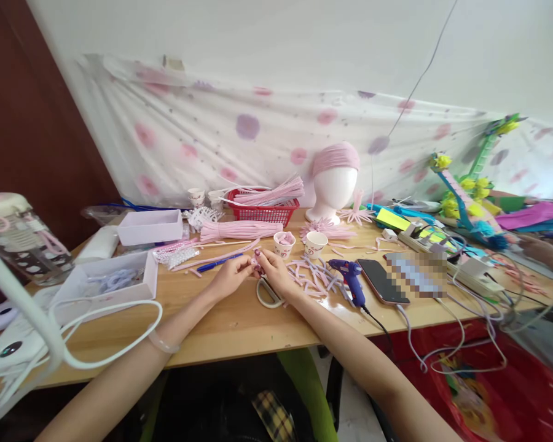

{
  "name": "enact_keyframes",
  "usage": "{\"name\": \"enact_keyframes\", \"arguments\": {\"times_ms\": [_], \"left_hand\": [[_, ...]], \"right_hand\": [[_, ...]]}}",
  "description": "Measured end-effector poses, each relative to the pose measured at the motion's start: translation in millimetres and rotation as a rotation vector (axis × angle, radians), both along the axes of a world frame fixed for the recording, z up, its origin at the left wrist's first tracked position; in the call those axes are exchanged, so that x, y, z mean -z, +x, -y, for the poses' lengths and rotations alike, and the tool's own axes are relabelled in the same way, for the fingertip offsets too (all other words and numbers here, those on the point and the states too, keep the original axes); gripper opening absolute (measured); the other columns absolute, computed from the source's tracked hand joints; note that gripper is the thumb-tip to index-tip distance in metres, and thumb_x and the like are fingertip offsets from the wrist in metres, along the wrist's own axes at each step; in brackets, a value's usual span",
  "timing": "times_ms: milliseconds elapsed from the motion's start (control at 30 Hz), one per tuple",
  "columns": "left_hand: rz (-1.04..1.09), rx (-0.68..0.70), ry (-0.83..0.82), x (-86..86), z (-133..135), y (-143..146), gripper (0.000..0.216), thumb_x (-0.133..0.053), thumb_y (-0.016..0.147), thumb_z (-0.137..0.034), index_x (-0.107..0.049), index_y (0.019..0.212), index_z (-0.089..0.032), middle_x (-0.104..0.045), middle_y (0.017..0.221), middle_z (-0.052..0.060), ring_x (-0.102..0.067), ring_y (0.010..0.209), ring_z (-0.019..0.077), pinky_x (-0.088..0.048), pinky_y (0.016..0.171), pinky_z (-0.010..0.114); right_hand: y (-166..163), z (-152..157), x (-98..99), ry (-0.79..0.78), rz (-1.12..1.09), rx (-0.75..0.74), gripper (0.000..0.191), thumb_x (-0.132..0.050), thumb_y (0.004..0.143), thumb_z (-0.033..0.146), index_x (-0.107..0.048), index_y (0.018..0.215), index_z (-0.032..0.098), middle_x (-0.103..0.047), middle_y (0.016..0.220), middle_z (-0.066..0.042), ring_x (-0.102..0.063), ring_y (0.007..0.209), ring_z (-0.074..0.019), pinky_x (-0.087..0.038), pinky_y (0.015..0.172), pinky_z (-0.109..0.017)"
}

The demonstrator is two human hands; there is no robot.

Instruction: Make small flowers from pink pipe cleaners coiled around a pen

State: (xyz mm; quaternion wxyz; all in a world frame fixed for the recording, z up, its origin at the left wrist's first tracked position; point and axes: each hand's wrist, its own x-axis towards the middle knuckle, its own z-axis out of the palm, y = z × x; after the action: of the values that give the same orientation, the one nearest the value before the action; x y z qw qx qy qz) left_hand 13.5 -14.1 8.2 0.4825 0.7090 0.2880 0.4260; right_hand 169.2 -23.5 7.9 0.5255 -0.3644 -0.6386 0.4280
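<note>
My left hand (233, 275) and my right hand (275, 270) meet over the table, fingertips pinched together. Between them is a small pink piece (254, 264) that looks like pipe cleaner, partly hidden by the fingers. Just below lies a pair of scissors (268, 302), its pale handle showing under my right hand. Cut pink and grey pipe cleaner pieces (311, 276) are scattered to the right. Behind my hands stand a paper cup (283, 250) holding pink pieces and a second paper cup (316, 248). A blue pen (219, 263) rests beside my left hand.
A blue glue gun (350, 276) and a phone (381, 282) lie at right, with power strips and cables beyond. Behind are a red basket (262, 213) of pipe cleaners and a white foam head (334, 190). White boxes (141, 276) stand left. Another person's hand (541, 252) is far right.
</note>
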Motion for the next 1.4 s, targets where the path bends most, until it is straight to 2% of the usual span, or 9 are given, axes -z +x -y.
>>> {"name": "enact_keyframes", "arguments": {"times_ms": [167,367,533,667,767,967,1100,1233,1400], "left_hand": [[0.046,0.089,-0.087,-5.0,2,-1,0.031,-0.071,0.077,-0.046,-0.070,0.071,-0.016,-0.072,0.080,0.006,-0.065,0.081,0.0222,-0.052,0.082,0.035],[0.176,0.136,-0.244,-1.1,1,0,0.040,-0.068,0.076,-0.052,-0.070,0.083,-0.013,-0.073,0.079,0.009,-0.070,0.081,0.0256,-0.056,0.081,0.042],[0.242,0.078,-0.285,0.3,-2,-1,0.043,-0.068,0.077,-0.055,-0.067,0.093,-0.015,-0.072,0.076,0.007,-0.071,0.076,0.0223,-0.057,0.077,0.038],[0.250,0.011,-0.279,-1.7,-2,2,0.037,-0.071,0.075,-0.052,-0.067,0.088,-0.017,-0.071,0.069,0.003,-0.069,0.065,0.0190,-0.057,0.066,0.032],[0.249,-0.014,-0.265,-7.0,1,6,0.029,-0.076,0.073,-0.044,-0.068,0.081,-0.018,-0.071,0.070,0.003,-0.068,0.063,0.0182,-0.057,0.063,0.031],[0.349,-0.128,-0.305,-12.6,17,-4,0.032,-0.079,0.071,-0.025,-0.065,0.099,-0.020,-0.074,0.097,0.004,-0.070,0.087,0.0187,-0.057,0.083,0.034],[0.498,-0.152,-0.482,-11.3,43,-9,0.034,-0.076,0.076,-0.027,-0.067,0.108,-0.019,-0.071,0.116,0.007,-0.062,0.115,0.0227,-0.047,0.104,0.039],[0.676,-0.208,-0.602,-13.5,65,3,0.034,-0.077,0.075,-0.030,-0.070,0.107,-0.020,-0.071,0.120,0.006,-0.058,0.123,0.0257,-0.046,0.106,0.039],[0.671,-0.387,-0.519,-8.7,70,9,0.034,-0.079,0.075,-0.026,-0.068,0.107,-0.022,-0.073,0.117,0.006,-0.064,0.116,0.0241,-0.051,0.101,0.035]], "right_hand": [[10,-20,6.0,-0.071,-0.001,-0.100,0.062,-0.034,0.088,0.073,-0.049,0.060,0.020,-0.046,0.053,0.004,-0.045,0.048,-0.0118,-0.038,0.050,-0.027],[19,-25,4.5,0.015,-0.072,0.034,0.035,-0.054,0.090,0.049,-0.052,0.073,0.018,-0.047,0.062,0.005,-0.045,0.053,-0.0100,-0.041,0.055,-0.025],[20,-11,-7.0,0.119,-0.017,0.123,0.018,-0.053,0.086,0.039,-0.053,0.080,0.021,-0.050,0.070,0.003,-0.047,0.063,-0.0135,-0.042,0.061,-0.026],[15,0,-11.7,0.222,0.097,0.120,0.019,-0.051,0.089,0.036,-0.057,0.098,0.021,-0.059,0.088,-0.003,-0.055,0.077,-0.0169,-0.046,0.068,-0.029],[12,3,-9.9,0.325,0.199,0.130,0.017,-0.056,0.089,0.036,-0.058,0.094,0.020,-0.061,0.086,-0.004,-0.057,0.076,-0.0179,-0.047,0.069,-0.030],[18,4,-7.0,0.522,0.386,0.227,0.011,-0.055,0.092,0.025,-0.065,0.089,0.020,-0.062,0.082,-0.005,-0.056,0.076,-0.0196,-0.045,0.070,-0.033],[17,14,-6.5,0.600,0.509,0.230,0.013,-0.058,0.091,0.021,-0.070,0.095,0.022,-0.063,0.089,-0.007,-0.056,0.083,-0.0208,-0.044,0.075,-0.035],[8,27,-8.6,0.814,0.720,0.267,0.020,-0.054,0.093,0.014,-0.069,0.102,0.023,-0.064,0.088,-0.006,-0.057,0.078,-0.0184,-0.047,0.069,-0.032],[4,37,-20.6,0.684,0.695,0.193,0.023,-0.053,0.092,0.012,-0.062,0.109,0.024,-0.065,0.093,-0.007,-0.062,0.085,-0.0198,-0.051,0.071,-0.032]]}}
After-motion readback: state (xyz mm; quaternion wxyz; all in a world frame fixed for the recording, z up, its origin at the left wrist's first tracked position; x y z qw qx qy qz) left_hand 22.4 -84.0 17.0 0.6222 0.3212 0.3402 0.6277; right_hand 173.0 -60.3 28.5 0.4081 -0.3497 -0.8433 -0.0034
